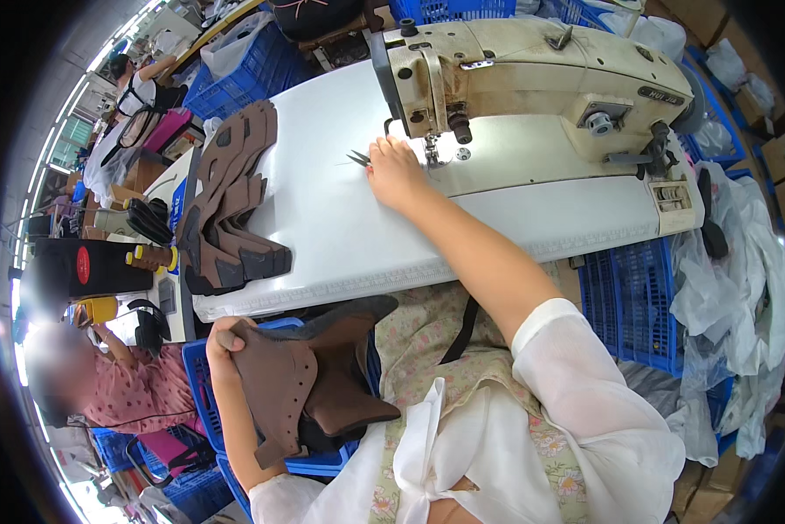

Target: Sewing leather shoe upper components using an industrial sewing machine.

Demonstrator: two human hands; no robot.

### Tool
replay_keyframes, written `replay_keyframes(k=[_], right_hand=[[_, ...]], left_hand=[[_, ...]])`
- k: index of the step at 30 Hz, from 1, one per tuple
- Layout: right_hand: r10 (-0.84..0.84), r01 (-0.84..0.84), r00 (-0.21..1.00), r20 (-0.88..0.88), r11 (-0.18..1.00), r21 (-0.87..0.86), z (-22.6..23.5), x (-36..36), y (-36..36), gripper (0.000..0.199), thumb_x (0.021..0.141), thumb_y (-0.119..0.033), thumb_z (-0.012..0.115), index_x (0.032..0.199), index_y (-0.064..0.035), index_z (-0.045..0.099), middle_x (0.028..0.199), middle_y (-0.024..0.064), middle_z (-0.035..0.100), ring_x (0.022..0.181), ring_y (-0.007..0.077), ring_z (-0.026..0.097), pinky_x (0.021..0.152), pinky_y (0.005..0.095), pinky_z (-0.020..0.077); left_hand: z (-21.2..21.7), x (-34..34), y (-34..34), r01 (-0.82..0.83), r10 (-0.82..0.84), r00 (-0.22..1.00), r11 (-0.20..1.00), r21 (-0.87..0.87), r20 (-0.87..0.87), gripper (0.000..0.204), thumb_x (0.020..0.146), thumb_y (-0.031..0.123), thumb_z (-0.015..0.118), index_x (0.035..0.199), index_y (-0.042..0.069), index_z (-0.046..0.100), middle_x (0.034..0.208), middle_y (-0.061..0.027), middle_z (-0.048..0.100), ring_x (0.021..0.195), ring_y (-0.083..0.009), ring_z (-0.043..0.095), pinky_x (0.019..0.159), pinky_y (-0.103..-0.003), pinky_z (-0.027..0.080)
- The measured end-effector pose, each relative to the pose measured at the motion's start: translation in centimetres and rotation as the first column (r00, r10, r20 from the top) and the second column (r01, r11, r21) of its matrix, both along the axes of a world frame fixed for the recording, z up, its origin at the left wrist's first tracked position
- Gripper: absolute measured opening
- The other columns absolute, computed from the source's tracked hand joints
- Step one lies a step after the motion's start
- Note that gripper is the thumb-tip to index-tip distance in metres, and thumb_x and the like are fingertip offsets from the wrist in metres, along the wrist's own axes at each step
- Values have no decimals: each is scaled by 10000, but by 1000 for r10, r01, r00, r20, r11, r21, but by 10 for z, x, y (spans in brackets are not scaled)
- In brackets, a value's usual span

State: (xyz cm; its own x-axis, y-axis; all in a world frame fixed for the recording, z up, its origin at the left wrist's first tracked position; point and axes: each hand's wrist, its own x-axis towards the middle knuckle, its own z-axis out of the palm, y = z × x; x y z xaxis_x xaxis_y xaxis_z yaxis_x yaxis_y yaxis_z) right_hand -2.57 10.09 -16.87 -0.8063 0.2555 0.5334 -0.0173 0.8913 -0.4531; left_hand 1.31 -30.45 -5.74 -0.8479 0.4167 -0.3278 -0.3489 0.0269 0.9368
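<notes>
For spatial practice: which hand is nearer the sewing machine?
Right: the right hand is beside the sewing machine; the left hand is farther, past the table's near edge.

White table (322,218) with overlapping rows of brown pieces (235,162) at left, beige sewing machine (532,83) at right.

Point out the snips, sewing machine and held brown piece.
Snips (363,158): head view, on the dark blades.
Sewing machine (532,87): head view, on its arm's side.
Brown piece (273,377): head view, on the panel.
</notes>
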Motion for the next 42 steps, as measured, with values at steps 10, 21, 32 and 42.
replay_keyframes(k=[10, 21, 32, 42], right_hand=[[774, -118, 630, -59, 20, -993, 45, 113, -73, 233, 873, -112, 577, 1094, -47, 613, 1001, 146, 618, 965, 293, 566, 821, 342, 475], [847, -168, 527, -67, 27, -985, 57, 157, -33, 291, 935, -122, 549, 1203, -11, 574, 1176, 134, 607, 1046, 246, 617, 922, 367, 468], [600, -274, 800, -20, 335, -901, 72, 185, 36, 298, 967, -299, 585, 1063, -34, 682, 836, -27, 622, 733, 65, 484, 689, 249, 432], [123, -139, 968, 220, 989, 57, 31, 87, 65, 226, 836, -127, 591, 1052, -94, 646, 927, 89, 636, 877, 281, 645, 740, 403, 518]], left_hand=[[11, 12, -2, 118, -111, 993, 950, 288, -43, 325, 530, 114, 579, 822, -27, 578, 788, -207, 597, 627, -312, 545, 557, -405, 492], [26, -3, 58, 136, -127, 987, 987, 84, -100, 273, 482, 181, 588, 649, -29, 535, 629, -170, 543, 527, -270, 481, 470, -361, 420], [39, -24, 181, 171, -150, 982, 965, -198, 117, 170, 610, 70, 552, 724, -36, 620, 679, -83, 603, 569, -168, 553, 580, -255, 478], [20, -50, 234, 645, -605, 761, 742, -181, 235, 217, 633, 70, 580, 757, -85, 669, 665, -87, 632, 564, -159, 556, 541, -274, 465]])
